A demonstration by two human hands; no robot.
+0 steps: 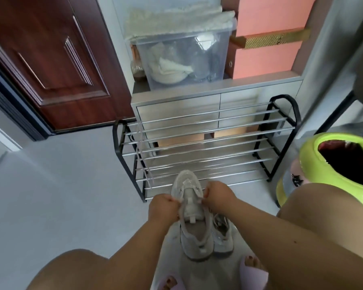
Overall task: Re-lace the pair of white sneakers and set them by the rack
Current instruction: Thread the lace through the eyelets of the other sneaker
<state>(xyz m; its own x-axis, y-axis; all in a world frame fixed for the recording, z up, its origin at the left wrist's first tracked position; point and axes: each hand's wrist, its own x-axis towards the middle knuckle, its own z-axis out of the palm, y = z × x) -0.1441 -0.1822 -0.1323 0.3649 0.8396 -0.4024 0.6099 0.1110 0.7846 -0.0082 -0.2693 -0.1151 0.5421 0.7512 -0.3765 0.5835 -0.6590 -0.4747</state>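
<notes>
The second sneaker was largely hidden behind the held sneaker, and the lace ends were concealed within both curled hands.

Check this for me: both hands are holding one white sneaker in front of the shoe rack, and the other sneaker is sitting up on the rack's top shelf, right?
Not quite. The other sneaker lies on the floor beside the held sneaker, not on the shoe rack, as the head view shows. Both the left hand and right hand hold one.

bare floor left; rack blocks ahead.
</notes>
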